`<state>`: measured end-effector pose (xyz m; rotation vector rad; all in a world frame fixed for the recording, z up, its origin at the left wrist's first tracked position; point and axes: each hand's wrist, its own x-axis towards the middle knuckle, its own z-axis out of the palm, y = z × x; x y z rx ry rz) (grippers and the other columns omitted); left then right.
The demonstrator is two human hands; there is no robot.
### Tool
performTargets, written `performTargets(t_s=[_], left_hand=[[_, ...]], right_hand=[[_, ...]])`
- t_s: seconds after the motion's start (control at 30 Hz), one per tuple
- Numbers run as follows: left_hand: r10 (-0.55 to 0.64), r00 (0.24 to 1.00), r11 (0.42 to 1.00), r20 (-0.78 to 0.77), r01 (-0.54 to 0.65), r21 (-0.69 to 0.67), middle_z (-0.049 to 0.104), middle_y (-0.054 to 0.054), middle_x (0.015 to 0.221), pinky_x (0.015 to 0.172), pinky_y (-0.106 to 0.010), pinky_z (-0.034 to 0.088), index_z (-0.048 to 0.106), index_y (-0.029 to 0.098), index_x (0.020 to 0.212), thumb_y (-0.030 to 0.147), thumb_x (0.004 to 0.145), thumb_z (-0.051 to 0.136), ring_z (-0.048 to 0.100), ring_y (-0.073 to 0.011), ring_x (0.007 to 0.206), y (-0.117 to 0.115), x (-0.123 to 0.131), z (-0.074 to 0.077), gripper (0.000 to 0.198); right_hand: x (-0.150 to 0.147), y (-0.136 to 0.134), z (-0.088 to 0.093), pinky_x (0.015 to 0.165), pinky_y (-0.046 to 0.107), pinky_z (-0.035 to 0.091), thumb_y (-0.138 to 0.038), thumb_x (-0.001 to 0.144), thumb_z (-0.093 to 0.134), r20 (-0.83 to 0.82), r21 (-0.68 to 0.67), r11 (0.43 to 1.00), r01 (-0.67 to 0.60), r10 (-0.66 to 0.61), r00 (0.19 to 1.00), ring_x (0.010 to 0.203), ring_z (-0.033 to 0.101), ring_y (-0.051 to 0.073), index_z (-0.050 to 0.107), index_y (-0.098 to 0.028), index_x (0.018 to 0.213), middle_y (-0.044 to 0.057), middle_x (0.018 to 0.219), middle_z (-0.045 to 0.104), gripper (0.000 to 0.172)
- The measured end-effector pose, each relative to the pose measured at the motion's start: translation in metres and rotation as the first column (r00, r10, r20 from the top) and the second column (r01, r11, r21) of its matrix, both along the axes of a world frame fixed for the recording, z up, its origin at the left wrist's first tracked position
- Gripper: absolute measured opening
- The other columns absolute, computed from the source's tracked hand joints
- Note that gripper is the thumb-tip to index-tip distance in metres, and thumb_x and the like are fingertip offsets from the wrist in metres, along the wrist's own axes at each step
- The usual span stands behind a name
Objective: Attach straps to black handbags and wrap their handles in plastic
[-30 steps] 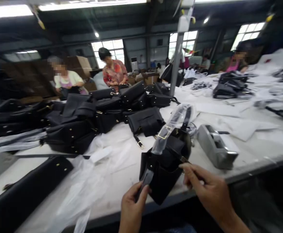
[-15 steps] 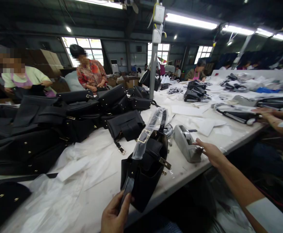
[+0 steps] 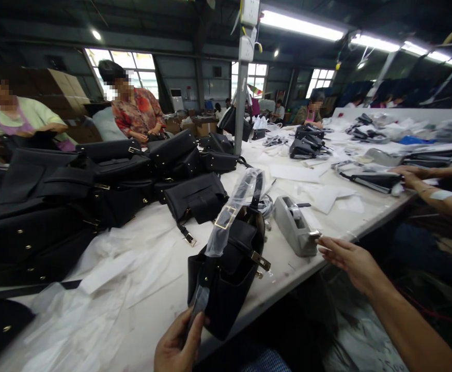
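A black handbag (image 3: 229, 279) stands on the table near its front edge, a gold clasp on its flap. Its strap arches up with clear plastic film (image 3: 226, 222) wrapped round the buckle part. My left hand (image 3: 181, 341) is closed on the lower, film-covered part of the bag strap (image 3: 199, 302), thumb on top. To the right stands a grey tape dispenser (image 3: 296, 227) with a roll in it. Just off its cutting edge is my right hand (image 3: 349, 261), thumb and fingers pinched together on what looks like the end of the tape; the clear strip is hard to make out.
Black bags (image 3: 47, 206) are heaped on the left, with crumpled tissue and film (image 3: 105, 289) before them. A metal post (image 3: 242, 103) rises behind the bag. Another person's hands (image 3: 407, 175) touch a wrapped bag (image 3: 369, 175) at the right. More people work across the table.
My right hand has drawn back from the dispenser's front, a little right and down, its fingers now pinched. My left hand still grips the strap. The whole view has shifted slightly.
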<state>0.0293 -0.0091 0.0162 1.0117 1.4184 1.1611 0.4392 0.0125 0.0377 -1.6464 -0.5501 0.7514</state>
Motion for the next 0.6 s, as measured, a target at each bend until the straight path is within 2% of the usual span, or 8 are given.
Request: performTargets(t_s=[0.1,0.23,0.3,0.37,0.4,0.47,0.53,0.6], left_hand=[[-0.003,1.0,1.0,-0.03,0.003,-0.003,0.062,0.001,0.058,0.041,-0.019,0.031,0.077,0.016,0.084,0.065,0.064,0.078,0.038,-0.0084,0.042,0.0,-0.001,0.001,0.053],[0.001,0.996,0.999,-0.093,0.003,0.043,0.062,-0.001,0.056,0.042,-0.021,0.038,0.079,0.016,0.084,0.066,0.069,0.074,0.05,-0.0139,0.047,-0.001,-0.002,0.005,0.052],[-0.018,0.994,0.997,-0.104,0.026,0.07,0.066,-0.003,0.061,0.047,-0.022,0.045,0.08,0.016,0.086,0.063,0.074,0.073,0.059,-0.0179,0.056,-0.002,-0.003,0.007,0.049],[-0.057,0.993,0.993,-0.108,0.068,0.101,0.071,-0.005,0.07,0.059,-0.024,0.051,0.08,0.016,0.088,0.055,0.08,0.071,0.064,-0.0205,0.069,-0.002,-0.004,0.01,0.041],[-0.077,0.991,0.99,-0.111,0.09,0.111,0.072,-0.005,0.074,0.065,-0.025,0.053,0.079,0.016,0.089,0.051,0.082,0.07,0.066,-0.0211,0.073,-0.002,-0.004,0.011,0.037],[-0.103,0.987,0.985,-0.121,0.118,0.122,0.074,-0.005,0.079,0.073,-0.026,0.053,0.079,0.016,0.091,0.044,0.087,0.067,0.067,-0.0213,0.079,-0.003,-0.005,0.014,0.031],[-0.106,0.985,0.983,-0.137,0.125,0.134,0.075,-0.005,0.082,0.075,-0.027,0.053,0.078,0.016,0.093,0.039,0.088,0.065,0.068,-0.0213,0.08,-0.005,-0.005,0.016,0.028],[-0.101,0.984,0.979,-0.146,0.124,0.162,0.077,-0.006,0.088,0.076,-0.026,0.054,0.078,0.016,0.096,0.036,0.089,0.065,0.069,-0.0217,0.084,-0.006,-0.005,0.017,0.025]], right_hand=[[-0.002,-0.001,-0.016,0.056,0.028,0.06,-0.034,0.059,0.081,-0.03,-0.03,0.998,0.058,-0.059,0.998,0.061,0.071,0.02,0.079,-0.018,0.074,0.012,0.081,0.079,0.022],[-0.015,-0.009,-0.029,0.048,0.025,0.056,-0.031,0.054,0.083,-0.059,-0.083,0.995,0.063,-0.068,0.996,0.055,0.067,0.019,0.077,-0.019,0.065,0.011,0.072,0.077,0.017],[-0.038,-0.019,-0.03,0.046,0.025,0.055,-0.035,0.053,0.085,-0.074,-0.116,0.993,-0.016,0.007,0.997,0.054,0.066,0.019,0.079,-0.019,0.068,0.011,0.076,0.078,0.023],[-0.074,-0.031,-0.023,0.049,0.024,0.055,-0.042,0.055,0.087,-0.08,-0.136,0.968,-0.212,0.202,0.976,0.055,0.066,0.018,0.081,-0.019,0.074,0.01,0.076,0.077,0.03],[-0.096,-0.038,-0.017,0.054,0.023,0.056,-0.046,0.062,0.084,-0.077,-0.139,0.918,-0.371,0.364,0.928,0.057,0.066,0.017,0.08,-0.018,0.077,0.009,0.073,0.076,0.031],[-0.146,-0.048,0.0,0.054,0.022,0.054,-0.051,0.073,0.078,-0.084,-0.095,0.768,-0.633,0.628,0.774,0.053,0.064,0.015,0.078,-0.018,0.074,0.007,0.067,0.074,0.033],[-0.193,-0.051,0.018,0.055,0.023,0.053,-0.052,0.079,0.073,-0.122,-0.034,0.633,-0.774,0.766,0.632,0.054,0.065,0.015,0.076,-0.018,0.077,0.005,0.07,0.073,0.034],[-0.232,-0.047,0.031,0.053,0.022,0.051,-0.053,0.082,0.069,-0.108,0.011,0.613,-0.79,0.786,0.608,0.053,0.065,0.014,0.074,-0.018,0.079,0.004,0.069,0.072,0.035]])
